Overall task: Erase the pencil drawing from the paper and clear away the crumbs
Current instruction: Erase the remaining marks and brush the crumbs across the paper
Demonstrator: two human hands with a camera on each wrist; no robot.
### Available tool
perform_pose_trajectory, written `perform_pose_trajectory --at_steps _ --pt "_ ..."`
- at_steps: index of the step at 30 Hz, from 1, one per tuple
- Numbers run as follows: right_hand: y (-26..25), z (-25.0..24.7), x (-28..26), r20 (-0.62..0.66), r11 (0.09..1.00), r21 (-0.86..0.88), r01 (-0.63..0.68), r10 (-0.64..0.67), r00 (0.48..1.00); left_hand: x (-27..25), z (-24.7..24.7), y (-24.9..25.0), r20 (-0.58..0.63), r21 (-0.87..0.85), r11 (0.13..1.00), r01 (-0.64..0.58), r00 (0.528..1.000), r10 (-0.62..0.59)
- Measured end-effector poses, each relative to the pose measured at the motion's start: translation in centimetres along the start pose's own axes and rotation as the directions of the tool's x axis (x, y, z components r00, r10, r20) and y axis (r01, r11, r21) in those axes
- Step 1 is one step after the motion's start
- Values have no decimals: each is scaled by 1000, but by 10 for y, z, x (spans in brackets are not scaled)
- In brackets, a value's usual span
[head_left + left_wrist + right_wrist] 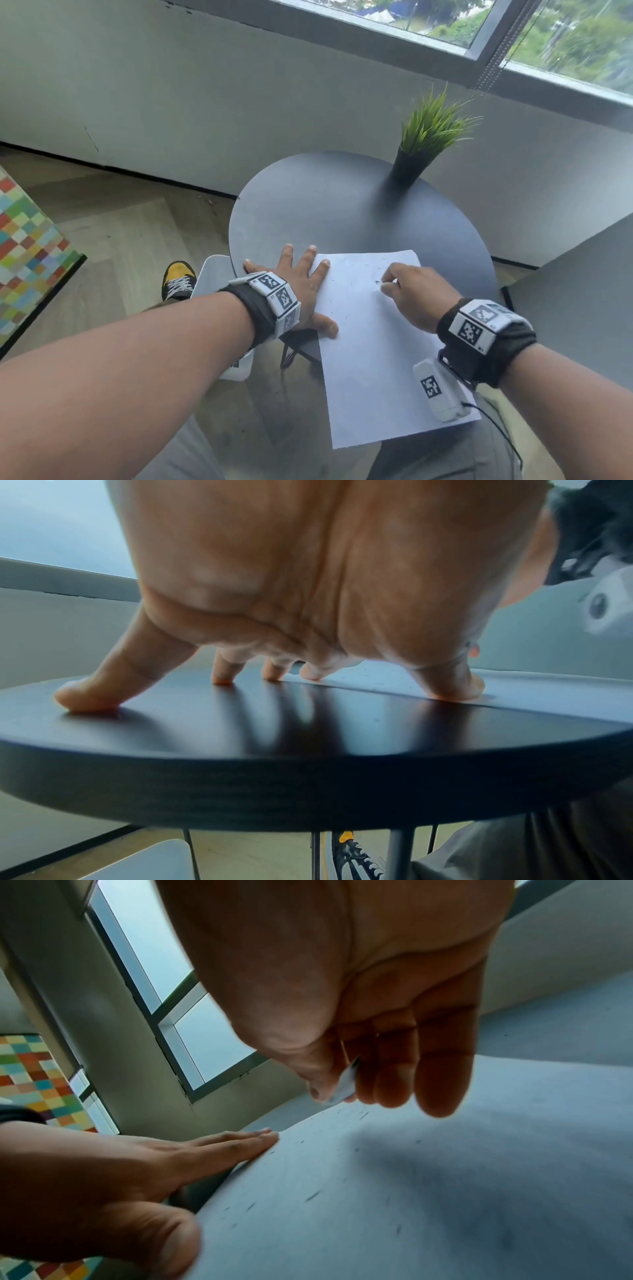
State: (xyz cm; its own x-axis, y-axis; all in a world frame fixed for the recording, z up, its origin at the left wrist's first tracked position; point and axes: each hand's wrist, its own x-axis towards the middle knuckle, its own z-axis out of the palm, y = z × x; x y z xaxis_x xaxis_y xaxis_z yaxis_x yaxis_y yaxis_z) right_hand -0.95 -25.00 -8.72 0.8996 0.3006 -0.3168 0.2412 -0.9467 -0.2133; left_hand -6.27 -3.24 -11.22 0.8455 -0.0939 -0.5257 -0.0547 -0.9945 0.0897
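Note:
A white sheet of paper [370, 342] lies on the round dark table [342, 205], its near end hanging over the table edge. Dark eraser crumbs [311, 1196] are scattered across it, and a small pencil mark [377, 282] shows beside the right fingers. My left hand [301, 291] lies flat with spread fingers; index finger and thumb press the paper's left edge [445, 693], the rest touch the table. My right hand [411, 291] pinches a small white eraser [344, 1085] between thumb and fingers, just above the paper's upper part.
A potted green grass plant [428, 137] stands at the table's far side. A grey surface [582, 291] sits to the right. A white seat [212, 274] and a yellow-black shoe [178, 279] are below left. A wall and window lie beyond.

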Motion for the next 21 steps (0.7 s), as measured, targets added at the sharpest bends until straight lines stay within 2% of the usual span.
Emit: perform_pose_trajectory --at_steps 5,8,11,15,21 --pt "5 16 -16 -5 1000 -13 -13 13 1000 -22 8 11 -29 -21 998 54 998 -54" --pt "7 20 -14 18 999 -14 37 -37 999 -44 6 17 -67 30 999 -15 998 17" --pt "13 20 -9 5 989 2 146 -146 989 -54 -4 10 -128 -20 995 -97 987 94" --pt "22 17 -5 0 958 -8 285 -285 959 -37 -6 -7 -130 -12 987 -158 979 155" --pt "28 4 5 53 889 -60 455 -452 890 7 -11 -21 -72 166 951 -262 958 276"
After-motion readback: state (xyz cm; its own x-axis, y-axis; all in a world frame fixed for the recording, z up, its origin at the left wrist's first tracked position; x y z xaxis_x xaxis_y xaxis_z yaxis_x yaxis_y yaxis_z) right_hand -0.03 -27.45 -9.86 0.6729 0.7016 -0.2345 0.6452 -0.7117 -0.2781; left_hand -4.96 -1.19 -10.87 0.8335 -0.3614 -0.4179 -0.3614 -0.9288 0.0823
